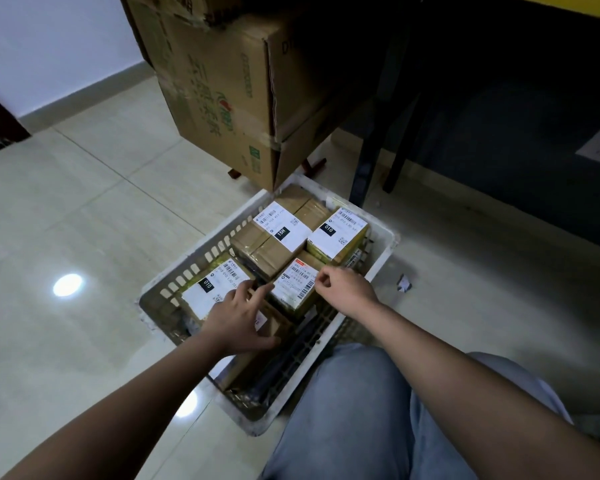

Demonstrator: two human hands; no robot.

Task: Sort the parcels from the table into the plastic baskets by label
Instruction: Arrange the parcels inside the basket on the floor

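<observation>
A white plastic basket (383,252) stands on the tiled floor, filled with several labelled cardboard parcels. One parcel marked 15H (274,237) lies at the back, one marked 010 (338,233) at the back right, another 010 parcel (210,289) at the left. My left hand (238,318) rests with spread fingers on a brown parcel (272,323) near the basket's middle, its index finger pointing at a small red-tagged parcel (295,282). My right hand (345,289) has its fingers curled at that small parcel's right edge; whether they pinch it is hidden.
Large stacked cardboard boxes (229,88) loom just behind the basket. Dark table legs (371,147) stand to the right of it. A paper scrap (404,283) lies on the floor by the basket's right side. My knee in grey trousers (354,410) is against the basket's near corner.
</observation>
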